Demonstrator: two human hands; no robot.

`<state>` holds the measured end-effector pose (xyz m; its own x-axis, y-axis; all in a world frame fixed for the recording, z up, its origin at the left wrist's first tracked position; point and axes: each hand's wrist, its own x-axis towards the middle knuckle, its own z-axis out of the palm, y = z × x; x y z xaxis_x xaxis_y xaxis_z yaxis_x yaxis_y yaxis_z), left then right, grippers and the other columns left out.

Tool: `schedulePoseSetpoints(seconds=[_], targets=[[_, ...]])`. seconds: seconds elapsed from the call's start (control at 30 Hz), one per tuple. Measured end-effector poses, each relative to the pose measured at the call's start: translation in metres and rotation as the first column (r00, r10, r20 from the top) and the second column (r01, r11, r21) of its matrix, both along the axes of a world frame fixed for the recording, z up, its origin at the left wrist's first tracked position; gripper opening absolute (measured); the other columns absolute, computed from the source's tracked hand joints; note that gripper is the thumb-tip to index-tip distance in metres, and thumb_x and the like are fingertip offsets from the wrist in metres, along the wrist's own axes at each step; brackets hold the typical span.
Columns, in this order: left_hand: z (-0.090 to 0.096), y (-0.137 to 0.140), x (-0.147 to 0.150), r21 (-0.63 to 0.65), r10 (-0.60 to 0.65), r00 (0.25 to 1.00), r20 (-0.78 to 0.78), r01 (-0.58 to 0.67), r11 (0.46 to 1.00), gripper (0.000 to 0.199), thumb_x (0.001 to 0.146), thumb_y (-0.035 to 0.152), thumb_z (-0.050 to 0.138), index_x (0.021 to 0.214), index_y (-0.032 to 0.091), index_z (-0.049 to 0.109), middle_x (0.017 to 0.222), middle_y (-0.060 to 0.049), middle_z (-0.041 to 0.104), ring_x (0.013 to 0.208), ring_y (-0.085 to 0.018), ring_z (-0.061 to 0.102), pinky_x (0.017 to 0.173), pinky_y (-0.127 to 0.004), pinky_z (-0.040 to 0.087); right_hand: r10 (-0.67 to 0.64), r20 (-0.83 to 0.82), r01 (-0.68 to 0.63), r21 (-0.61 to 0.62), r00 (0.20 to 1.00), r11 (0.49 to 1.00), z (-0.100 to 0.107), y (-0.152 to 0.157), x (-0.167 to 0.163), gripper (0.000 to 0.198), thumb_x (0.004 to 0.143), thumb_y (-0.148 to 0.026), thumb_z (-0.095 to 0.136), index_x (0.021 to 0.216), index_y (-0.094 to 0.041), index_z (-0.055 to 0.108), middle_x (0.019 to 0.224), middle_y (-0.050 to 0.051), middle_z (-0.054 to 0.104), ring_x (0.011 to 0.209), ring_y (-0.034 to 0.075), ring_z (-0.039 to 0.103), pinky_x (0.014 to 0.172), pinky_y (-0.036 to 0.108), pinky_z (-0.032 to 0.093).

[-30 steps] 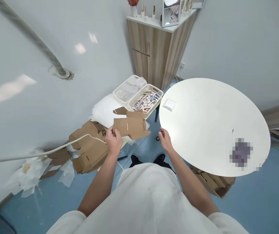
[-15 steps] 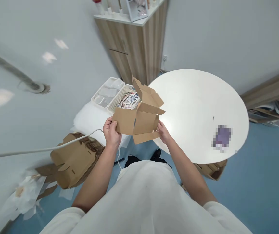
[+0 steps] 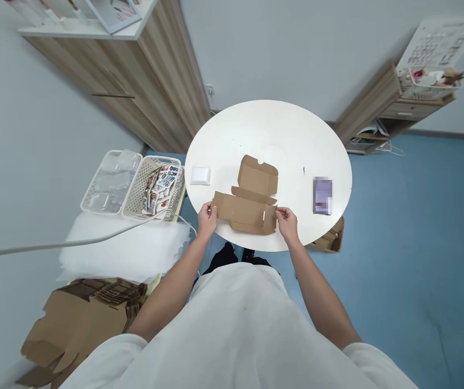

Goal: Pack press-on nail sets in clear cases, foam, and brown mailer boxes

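Observation:
A brown cardboard box [image 3: 251, 213], unfolded with its flaps spread, is held over the near side of the round white table [image 3: 272, 124]. My left hand [image 3: 207, 219] pinches the flap at its left end. At the opposite end, my right hand [image 3: 287, 222] grips the small right flap between thumb and fingers. The lid panel of the box points away from me toward the table's middle. On the table to the left lies a small white packet [image 3: 200, 175]; a purple item [image 3: 322, 195], blurred out, lies to the right.
Left of the table stand a white basket of printed cards [image 3: 162, 189] and a white basket of clear plastic pieces [image 3: 112, 181]. Below them are white sheets [image 3: 122, 246] and stacked flat cardboard boxes [image 3: 78, 324]. A white cable [image 3: 73, 243] crosses the left side. A wooden cabinet [image 3: 134, 81] stands behind.
My hands and the cardboard box have come over the table as my view turned right. The box now spreads flatter and lower, and the white packet has come into sight.

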<state>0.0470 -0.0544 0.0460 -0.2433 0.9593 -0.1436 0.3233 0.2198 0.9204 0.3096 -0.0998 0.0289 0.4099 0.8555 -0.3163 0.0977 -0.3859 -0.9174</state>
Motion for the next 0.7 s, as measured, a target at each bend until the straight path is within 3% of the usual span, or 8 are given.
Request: schedulePoseSetpoints(seconds=[0.13, 0.2, 0.33, 0.43, 0.5, 0.53, 0.6, 0.7], targets=[[-0.023, 0.013, 0.003, -0.105, -0.052, 0.995, -0.088, 0.043, 0.994, 0.020, 0.076, 0.024, 0.048, 0.091, 0.015, 0.057, 0.091, -0.007, 0.063, 0.075, -0.015, 0.059, 0.070, -0.028, 0.046, 0.015, 0.315, 0.003, -0.055, 0.949, 0.998, -0.016, -0.019, -0.001, 0.043, 0.070, -0.037, 0.054, 0.107, -0.017, 0.053, 0.112, 0.012, 0.055, 0.101, 0.023, 0.051, 0.085, 0.039, 0.043], [-0.029, 0.019, 0.004, -0.147, -0.093, 0.987, -0.132, 0.074, 0.986, 0.020, 0.076, 0.023, 0.048, 0.093, 0.015, 0.056, 0.092, -0.007, 0.063, 0.080, -0.016, 0.059, 0.075, -0.029, 0.046, 0.035, 0.384, 0.003, -0.098, 0.923, 0.995, -0.019, -0.024, -0.003, 0.055, 0.067, -0.035, 0.056, 0.118, -0.016, 0.046, 0.121, 0.014, 0.049, 0.107, 0.024, 0.048, 0.089, 0.040, 0.041], [-0.030, 0.022, 0.009, -0.221, -0.244, 0.953, -0.180, 0.202, 0.954, 0.037, 0.076, 0.024, 0.049, 0.112, 0.015, 0.049, 0.098, -0.009, 0.061, 0.086, -0.018, 0.059, 0.079, -0.033, 0.046, 0.076, 0.357, 0.000, -0.210, 0.931, 0.978, -0.016, -0.018, -0.005, 0.065, 0.068, -0.030, 0.053, 0.129, -0.018, 0.034, 0.119, 0.012, 0.052, 0.090, 0.020, 0.057, 0.080, 0.035, 0.046], [-0.023, 0.016, 0.013, -0.138, -0.320, 0.877, -0.358, 0.290, 0.947, 0.061, 0.074, 0.029, 0.054, 0.130, 0.015, 0.032, 0.123, -0.016, 0.048, 0.112, -0.025, 0.048, 0.091, -0.039, 0.039, 0.068, 0.410, 0.051, -0.273, 0.909, 0.961, -0.013, -0.010, -0.004, 0.059, 0.070, -0.026, 0.048, 0.127, -0.019, 0.037, 0.110, 0.009, 0.058, 0.080, 0.018, 0.059, 0.076, 0.033, 0.045], [-0.017, 0.009, 0.016, -0.089, -0.356, 0.758, -0.547, 0.371, 0.925, 0.074, 0.072, 0.038, 0.058, 0.135, 0.015, 0.027, 0.138, -0.019, 0.031, 0.129, -0.032, 0.026, 0.100, -0.048, 0.026, 0.045, 0.449, 0.097, -0.289, 0.893, 0.952, -0.012, -0.008, -0.003, 0.055, 0.071, -0.027, 0.046, 0.125, -0.019, 0.040, 0.108, 0.009, 0.060, 0.080, 0.018, 0.059, 0.075, 0.032, 0.044], [-0.015, 0.005, 0.018, -0.087, -0.402, 0.681, -0.613, 0.447, 0.890, 0.077, 0.070, 0.041, 0.060, 0.135, 0.015, 0.028, 0.141, -0.020, 0.025, 0.132, -0.035, 0.018, 0.101, -0.052, 0.020, 0.033, 0.458, 0.115, -0.292, 0.888, 0.950, -0.012, -0.009, -0.004, 0.054, 0.071, -0.028, 0.046, 0.124, -0.019, 0.041, 0.108, 0.009, 0.060, 0.080, 0.018, 0.060, 0.075, 0.031, 0.044], [-0.012, -0.001, 0.019, -0.112, -0.522, 0.523, -0.674, 0.626, 0.772, 0.073, 0.068, 0.044, 0.063, 0.131, 0.019, 0.036, 0.142, -0.018, 0.026, 0.132, -0.037, 0.014, 0.102, -0.056, 0.011, 0.014, 0.472, 0.145, -0.299, 0.882, 0.943, -0.012, -0.013, -0.005, 0.052, 0.072, -0.030, 0.046, 0.122, -0.018, 0.043, 0.107, 0.008, 0.060, 0.078, 0.017, 0.060, 0.074, 0.031, 0.044], [-0.015, -0.006, 0.021, -0.155, -0.657, 0.345, -0.671, 0.800, 0.579, 0.047, 0.073, 0.036, 0.060, 0.117, 0.024, 0.051, 0.129, -0.013, 0.046, 0.125, -0.033, 0.032, 0.102, -0.056, 0.008, 0.018, 0.504, 0.167, -0.318, 0.863, 0.933, -0.010, -0.020, -0.009, 0.045, 0.072, -0.032, 0.047, 0.115, -0.019, 0.050, 0.100, 0.006, 0.063, 0.079, 0.018, 0.059, 0.074, 0.031, 0.043]])
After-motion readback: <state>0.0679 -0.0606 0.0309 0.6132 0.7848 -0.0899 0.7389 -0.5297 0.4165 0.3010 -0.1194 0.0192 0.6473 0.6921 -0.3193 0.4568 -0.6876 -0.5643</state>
